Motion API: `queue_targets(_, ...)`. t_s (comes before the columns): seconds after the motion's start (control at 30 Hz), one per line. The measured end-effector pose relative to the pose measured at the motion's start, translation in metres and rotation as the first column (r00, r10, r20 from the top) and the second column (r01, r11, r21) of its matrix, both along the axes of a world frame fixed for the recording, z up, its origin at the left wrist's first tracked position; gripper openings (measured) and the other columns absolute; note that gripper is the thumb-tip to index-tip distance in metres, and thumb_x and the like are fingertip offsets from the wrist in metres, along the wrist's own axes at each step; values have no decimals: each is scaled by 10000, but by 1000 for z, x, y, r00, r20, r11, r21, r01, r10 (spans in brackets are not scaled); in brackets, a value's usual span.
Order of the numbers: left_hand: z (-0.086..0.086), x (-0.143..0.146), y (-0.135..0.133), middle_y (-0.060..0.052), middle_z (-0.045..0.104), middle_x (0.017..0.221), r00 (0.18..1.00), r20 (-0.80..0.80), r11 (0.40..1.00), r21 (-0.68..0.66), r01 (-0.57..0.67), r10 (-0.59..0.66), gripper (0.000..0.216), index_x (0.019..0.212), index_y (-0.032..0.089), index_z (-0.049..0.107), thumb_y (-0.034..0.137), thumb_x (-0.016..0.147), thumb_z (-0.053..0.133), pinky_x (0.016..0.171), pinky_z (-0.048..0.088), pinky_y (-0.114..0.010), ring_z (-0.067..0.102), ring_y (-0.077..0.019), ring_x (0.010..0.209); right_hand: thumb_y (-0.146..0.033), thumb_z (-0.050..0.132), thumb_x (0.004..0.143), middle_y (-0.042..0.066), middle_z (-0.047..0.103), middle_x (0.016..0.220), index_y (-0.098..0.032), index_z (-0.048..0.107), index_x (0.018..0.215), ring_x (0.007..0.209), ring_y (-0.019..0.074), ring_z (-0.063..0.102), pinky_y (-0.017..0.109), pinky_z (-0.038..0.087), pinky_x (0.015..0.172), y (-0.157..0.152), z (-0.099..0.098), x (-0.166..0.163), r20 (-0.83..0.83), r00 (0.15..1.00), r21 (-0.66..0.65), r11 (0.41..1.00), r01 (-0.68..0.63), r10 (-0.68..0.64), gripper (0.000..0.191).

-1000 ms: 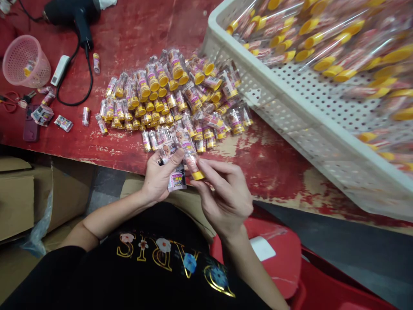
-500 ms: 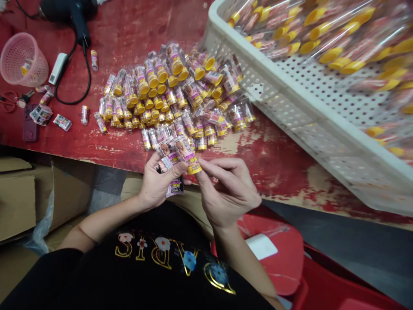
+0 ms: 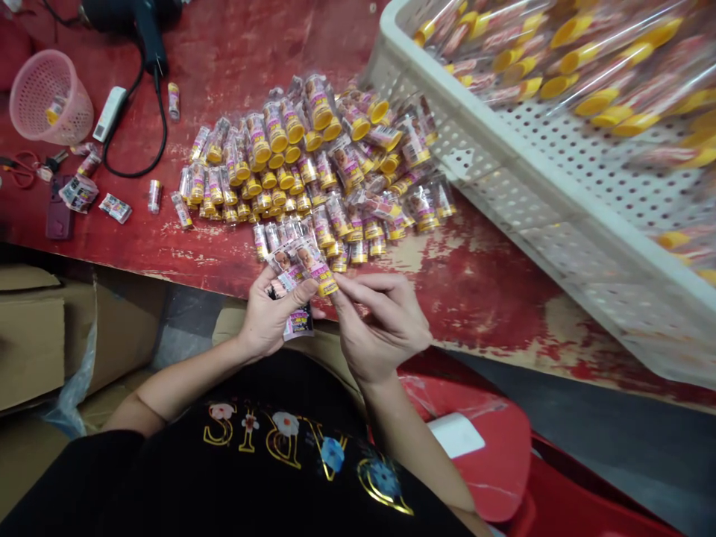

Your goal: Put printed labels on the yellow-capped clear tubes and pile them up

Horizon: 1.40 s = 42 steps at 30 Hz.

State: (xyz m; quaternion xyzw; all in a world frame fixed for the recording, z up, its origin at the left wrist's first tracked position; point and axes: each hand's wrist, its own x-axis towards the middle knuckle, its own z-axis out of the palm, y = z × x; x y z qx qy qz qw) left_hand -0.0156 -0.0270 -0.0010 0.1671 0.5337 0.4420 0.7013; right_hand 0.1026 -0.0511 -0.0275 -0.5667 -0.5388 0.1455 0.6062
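Note:
My left hand (image 3: 274,309) grips several flat printed plastic sleeves, thumb pressed on top. The uppermost printed sleeve (image 3: 312,265) has a pink and purple picture and a yellow lower end. A darker printed sleeve (image 3: 299,322) sticks out below the thumb. With thumb and index finger together, my right hand (image 3: 383,321) pinches the yellow end's corner. Just beyond my hands, a pile of small clear tubes with yellow ends (image 3: 274,164) lies on the red table (image 3: 224,257); some of its front tubes are hidden behind the sleeves.
A white perforated crate (image 3: 503,194) holding longer yellow-ended tubes stands at right. At left are a pink basket (image 3: 50,97), a dark heat gun or hair dryer (image 3: 148,41) with its cord, red scissors (image 3: 22,170) and a purple phone-like object (image 3: 59,212). A red stool (image 3: 492,447) stands below the table.
The camera view has shifted slightly, so the table things appear farther right. Both hands keep their hold on the sleeves, with the right hand a little closer to the left.

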Motion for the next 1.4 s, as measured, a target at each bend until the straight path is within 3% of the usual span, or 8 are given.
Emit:
queue_targets(0.23, -21, -25, 10, -60, 758, 986, 993, -96, 997, 35, -62, 65, 547, 1145, 185, 660, 418, 692, 859, 600, 571, -225, 717, -144, 713, -163, 694, 851, 27, 657, 828, -236, 776, 1006, 698, 131, 626, 281, 523, 606, 27, -34, -15, -9, 1000, -50, 999, -8, 8, 190)
queue_targets(0.37, -28, -35, 20, -105, 754, 1104, 988, -125, 995, 60, -82, 89, 504, 1187, 174, 655, 390, 762, 817, 593, 558, -197, 729, -135, 720, -216, 641, 886, 55, 644, 877, -218, 758, 1026, 778, 160, 624, 317, 530, 681, 49, -43, -14, 195, 981, -99, 995, 5, 15, 183)
queue_targets(0.6, -32, -28, 31, -115, 747, 1153, 996, -76, 997, 56, -50, 55, 469, 1170, 166, 664, 373, 774, 807, 600, 563, -200, 735, -144, 743, -165, 626, 790, 106, 635, 1096, -234, 662, 1230, 1058, 292, 556, 526, 462, 952, 84, -26, 63, 456, 882, -275, 961, 14, 118, 446)
queue_targets(0.73, -29, -27, 31, -102, 756, 1082, 997, -43, 997, 32, -69, 70, 449, 1178, 168, 663, 411, 814, 763, 627, 574, -211, 737, -154, 781, -256, 652, 809, 90, 667, 997, -224, 693, 1111, 942, 266, 570, 496, 468, 910, 103, -38, 97, 471, 862, -350, 937, -11, 186, 306)
queue_targets(0.93, -26, -25, 28, -72, 753, 955, 997, -24, 996, 43, -78, 79, 378, 1113, 161, 690, 436, 854, 712, 626, 581, -234, 698, -122, 660, -343, 696, 802, 71, 682, 839, -183, 719, 967, 711, 196, 563, 396, 484, 724, 100, -38, 114, 356, 935, -390, 906, 162, -14, 231)
queue_targets(1.07, -21, -14, 23, -73, 750, 913, 998, 35, 997, 45, 55, -56, 369, 1073, 158, 689, 449, 846, 709, 510, 528, -210, 655, -110, 569, -361, 636, 871, 71, 701, 950, -185, 714, 1010, 775, 165, 602, 334, 478, 709, 80, -13, 89, 131, 989, -360, 933, -16, 68, 238)
queue_targets(1.17, -19, -3, 16, -44, 722, 757, 985, 40, 985, 27, 169, -170, 411, 999, 158, 680, 501, 785, 753, 463, 502, -218, 613, -111, 485, -360, 620, 902, 41, 699, 923, -191, 703, 936, 822, 142, 621, 305, 488, 749, 65, 3, 53, -101, 925, -373, 848, -376, 365, 191)
queue_targets(1.4, -20, -2, 7, 3, 628, 555, 954, -152, 964, 28, 264, -257, 445, 859, 139, 685, 522, 681, 825, 480, 510, -212, 598, -114, 464, -304, 583, 943, 20, 663, 839, -183, 672, 851, 794, 130, 596, 286, 476, 726, 52, 18, 50, -2, 819, -419, 743, -522, 574, 175)
